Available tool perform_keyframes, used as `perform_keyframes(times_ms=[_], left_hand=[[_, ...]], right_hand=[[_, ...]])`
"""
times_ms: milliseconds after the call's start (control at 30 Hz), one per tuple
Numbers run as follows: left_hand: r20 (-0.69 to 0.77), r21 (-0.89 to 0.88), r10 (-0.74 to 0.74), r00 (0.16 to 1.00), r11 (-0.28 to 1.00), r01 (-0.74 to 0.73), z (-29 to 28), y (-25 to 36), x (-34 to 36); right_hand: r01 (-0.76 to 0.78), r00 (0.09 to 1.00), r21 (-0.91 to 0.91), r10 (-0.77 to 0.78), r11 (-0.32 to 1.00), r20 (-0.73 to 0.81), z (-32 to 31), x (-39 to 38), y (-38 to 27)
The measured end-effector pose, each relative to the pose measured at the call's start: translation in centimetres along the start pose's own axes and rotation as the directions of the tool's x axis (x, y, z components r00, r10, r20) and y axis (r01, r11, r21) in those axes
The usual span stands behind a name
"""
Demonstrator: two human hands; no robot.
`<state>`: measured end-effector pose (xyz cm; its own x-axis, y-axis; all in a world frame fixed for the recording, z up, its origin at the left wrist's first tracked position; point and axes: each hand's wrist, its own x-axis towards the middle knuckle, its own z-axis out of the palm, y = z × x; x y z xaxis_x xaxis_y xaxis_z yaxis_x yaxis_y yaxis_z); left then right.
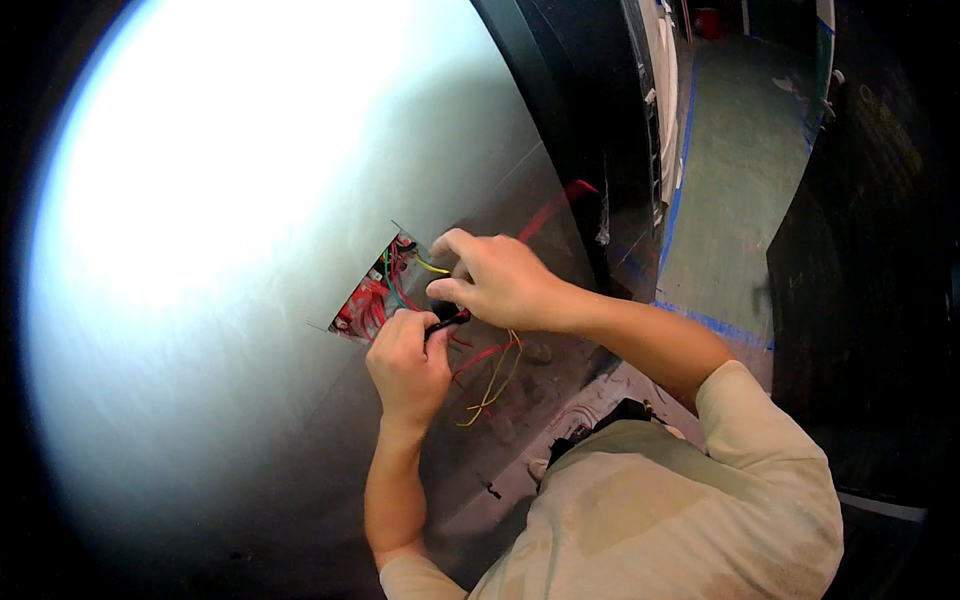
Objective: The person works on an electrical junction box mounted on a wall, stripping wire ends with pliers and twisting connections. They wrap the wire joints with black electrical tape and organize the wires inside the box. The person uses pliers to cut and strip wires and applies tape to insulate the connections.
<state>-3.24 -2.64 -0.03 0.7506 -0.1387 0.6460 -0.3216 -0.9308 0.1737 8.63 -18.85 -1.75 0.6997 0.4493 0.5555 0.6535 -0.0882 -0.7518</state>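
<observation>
A rectangular opening [345, 312] in a smooth grey wall panel holds a bundle of red wires [365, 305], and a green wire [388, 272] comes out beside them. Just to its lower right, my left hand [408, 360] is closed, with thumb and fingers pinching a short black strip-like piece [450, 322]. My right hand [500, 282] is above it, its fingers curled around a dark rounded thing [443, 308] whose kind I cannot tell. A yellow wire [430, 267] runs from the opening to my right fingers. Below my hands hang loose yellow wires [495, 388] and a red wire [478, 358].
Bright light washes over the upper left of the wall panel [250, 390]. A dark upright frame [560, 130] borders it on the right. Beyond lies a greenish covered floor [735, 170] edged with blue tape [715, 322]. A dark panel [860, 330] stands at far right.
</observation>
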Motion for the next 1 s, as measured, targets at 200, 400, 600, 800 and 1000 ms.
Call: perform_keyframes(times_ms=[200, 400, 600, 800, 1000], left_hand=[[-0.006, -0.067, -0.048, 0.999, 0.997, 0.047, -0.6, -0.8, -0.4], [0.153, -0.253, -0.22, 0.964, 0.934, 0.253, -1.8, 0.2, 1.1], [0.05, -0.119, -0.113, 0.992, 0.986, 0.119, -1.0, -0.1, 0.3], [-0.03, 0.042, 0.012, 0.999, 0.999, -0.011, 1.1, 0.3, -0.4], [-0.111, -0.185, -0.191, 0.975, 0.968, 0.168, 0.8, -0.5, -0.7]], right_hand=[[0.008, 1.0, 0.589, -0.016, 0.808, 0.009, -0.8, -2.5, -0.8], [0.479, 0.877, -0.015, -0.479, 0.878, -0.043, -1.8, -5.2, 2.6], [0.459, 0.843, -0.196, -0.494, 0.867, -0.212, -1.6, -3.3, 0.9], [-0.162, 0.986, 0.177, 0.15, 0.971, 0.079, 0.8, 0.2, -0.4], [0.063, 0.988, 0.524, -0.128, 0.849, 0.089, -0.8, -5.0, -0.7]])
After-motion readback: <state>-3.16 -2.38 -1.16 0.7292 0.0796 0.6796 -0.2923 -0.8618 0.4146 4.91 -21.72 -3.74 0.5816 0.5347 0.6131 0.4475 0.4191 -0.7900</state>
